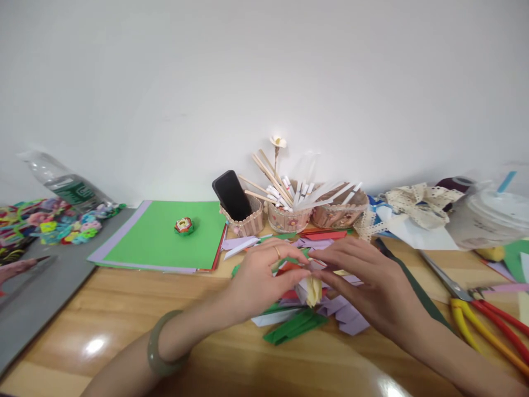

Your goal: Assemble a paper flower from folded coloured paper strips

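Over a pile of folded paper strips in green, lilac, white and red, my two hands meet fingertip to fingertip. My left hand, with a ring and a jade-coloured bangle, pinches a small folded paper piece in white and pale yellow. On its other side my right hand closes thumb and fingers on the same piece. Fingers partly hide its upper part. A small finished paper flower in red, green and cream lies on the green paper sheets.
Decorated pots with sticks, pens and a phone line the wall. Scissors and red-handled pliers lie at right, near a lidded cup. At left are a bottle, colourful trinkets and another person's hand.
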{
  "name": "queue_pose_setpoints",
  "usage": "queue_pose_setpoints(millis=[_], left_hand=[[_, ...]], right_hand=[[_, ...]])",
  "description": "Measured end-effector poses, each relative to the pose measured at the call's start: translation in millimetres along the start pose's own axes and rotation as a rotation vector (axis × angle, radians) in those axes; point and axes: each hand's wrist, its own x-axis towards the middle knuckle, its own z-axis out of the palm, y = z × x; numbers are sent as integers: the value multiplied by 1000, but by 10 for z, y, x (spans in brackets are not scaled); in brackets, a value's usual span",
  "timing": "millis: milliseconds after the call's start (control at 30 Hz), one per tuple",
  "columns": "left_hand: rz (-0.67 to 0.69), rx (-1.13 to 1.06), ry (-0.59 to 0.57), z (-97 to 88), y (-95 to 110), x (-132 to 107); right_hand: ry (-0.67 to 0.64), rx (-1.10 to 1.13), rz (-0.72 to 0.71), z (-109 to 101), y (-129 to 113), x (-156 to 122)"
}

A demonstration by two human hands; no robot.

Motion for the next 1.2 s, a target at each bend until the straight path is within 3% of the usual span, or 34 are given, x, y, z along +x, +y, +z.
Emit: queue_pose_setpoints(millis=[100,500,867,1200], left_hand=[[48,39,15,30,-8,-19],[-119,-172,36,104,-64,-37],[-169,-249,46,142,-89,-46],[-43,-141,4,107,-117,-27]], right_hand=[[56,-110,-78,16,-14,-11],[166,-269,-38,35,10,-60],[88,-320,-21,23,-38,-51],[28,-408,-74,-7,-66,-72]])
